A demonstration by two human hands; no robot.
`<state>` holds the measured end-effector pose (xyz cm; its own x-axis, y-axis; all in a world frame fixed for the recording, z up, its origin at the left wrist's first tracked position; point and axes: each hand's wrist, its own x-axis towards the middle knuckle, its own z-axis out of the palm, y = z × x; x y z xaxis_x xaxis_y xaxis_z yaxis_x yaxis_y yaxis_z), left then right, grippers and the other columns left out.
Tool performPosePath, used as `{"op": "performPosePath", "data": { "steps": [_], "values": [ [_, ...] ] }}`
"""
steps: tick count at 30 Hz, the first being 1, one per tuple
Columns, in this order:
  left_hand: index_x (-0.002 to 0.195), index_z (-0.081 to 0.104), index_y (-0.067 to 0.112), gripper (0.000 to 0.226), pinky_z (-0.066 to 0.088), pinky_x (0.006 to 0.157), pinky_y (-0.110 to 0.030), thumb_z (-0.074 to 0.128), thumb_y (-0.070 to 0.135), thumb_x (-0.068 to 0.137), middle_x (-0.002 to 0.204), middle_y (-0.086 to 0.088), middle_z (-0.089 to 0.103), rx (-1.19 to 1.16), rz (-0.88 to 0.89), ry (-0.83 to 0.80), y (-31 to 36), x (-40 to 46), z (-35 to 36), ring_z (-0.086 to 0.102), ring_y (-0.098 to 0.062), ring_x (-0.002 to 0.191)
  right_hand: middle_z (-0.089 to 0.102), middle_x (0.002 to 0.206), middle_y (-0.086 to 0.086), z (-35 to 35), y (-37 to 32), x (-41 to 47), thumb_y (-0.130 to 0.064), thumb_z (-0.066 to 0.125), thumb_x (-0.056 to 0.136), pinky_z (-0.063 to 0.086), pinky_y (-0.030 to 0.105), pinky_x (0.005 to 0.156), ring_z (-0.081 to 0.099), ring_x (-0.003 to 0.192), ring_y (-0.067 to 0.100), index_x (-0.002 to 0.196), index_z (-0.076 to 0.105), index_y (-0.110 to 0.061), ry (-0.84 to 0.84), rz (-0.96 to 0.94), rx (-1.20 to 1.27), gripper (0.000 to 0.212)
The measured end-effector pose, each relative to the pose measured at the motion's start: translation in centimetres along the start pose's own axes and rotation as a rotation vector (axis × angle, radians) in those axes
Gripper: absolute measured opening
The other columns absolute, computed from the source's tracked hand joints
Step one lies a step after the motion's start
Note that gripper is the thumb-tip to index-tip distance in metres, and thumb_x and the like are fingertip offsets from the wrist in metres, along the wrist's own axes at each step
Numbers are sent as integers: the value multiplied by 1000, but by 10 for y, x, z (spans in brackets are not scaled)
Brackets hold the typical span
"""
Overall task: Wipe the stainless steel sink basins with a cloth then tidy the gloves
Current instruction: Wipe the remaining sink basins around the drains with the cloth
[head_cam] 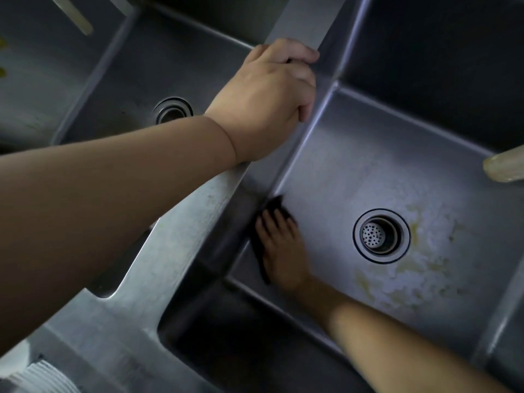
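Wiping step underway. Right hand (280, 245), fingers flat, presses dark cloth (273, 207) on right basin (368, 171) floor by left wall. Left hand (272, 92) curls over divider (300, 21), bracing prob. Yellowish residue (397, 282) near drain (381, 236): next needs firm strokes there. Gloves not in view.

A pale faucet spout (506, 167) jutted in from the right edge; a pale strip (75, 15) lay at the upper left, and a ribbed white object (42, 377) sat in the bottom left corner
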<state>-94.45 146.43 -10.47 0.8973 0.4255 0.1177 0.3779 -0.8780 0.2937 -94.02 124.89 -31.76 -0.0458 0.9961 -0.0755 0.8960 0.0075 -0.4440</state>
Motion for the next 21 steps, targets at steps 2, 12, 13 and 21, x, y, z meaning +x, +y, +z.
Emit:
{"op": "performPosePath", "data": {
  "steps": [2, 12, 13, 21],
  "values": [
    [75, 70, 16, 27, 20, 97, -25, 45, 10, 82, 101, 6, 68, 2, 1, -1, 1, -1, 0, 42, -19, 129, 48, 142, 12, 12, -16, -26, -24, 54, 83, 30, 48, 111, 43, 132, 33, 134, 51, -17, -74, -232, -2, 52],
    [76, 70, 13, 25, 26, 101, -31, 46, 10, 83, 104, 3, 68, 13, -31, -34, 5, -3, -5, 40, -19, 130, 47, 144, 0, -6, 12, -87, -27, 53, 90, 32, 44, 111, 40, 135, 25, 133, 53, -27, -252, -516, -5, 43],
    [76, 70, 13, 25, 25, 101, -30, 47, 11, 83, 105, 3, 68, 14, -36, -38, 5, -2, -5, 40, -19, 130, 46, 145, 0, -12, 25, -106, -27, 53, 91, 31, 43, 111, 40, 136, 25, 134, 52, -28, -267, -512, -24, 44],
    [75, 70, 12, 21, 26, 100, -34, 51, 6, 82, 100, 2, 69, 11, -1, -19, 5, -2, -7, 43, -22, 128, 45, 145, 2, -45, 68, -193, -29, 67, 68, 21, 47, 112, 41, 133, 30, 136, 48, -34, -315, -369, -252, 71]
  ]
}}
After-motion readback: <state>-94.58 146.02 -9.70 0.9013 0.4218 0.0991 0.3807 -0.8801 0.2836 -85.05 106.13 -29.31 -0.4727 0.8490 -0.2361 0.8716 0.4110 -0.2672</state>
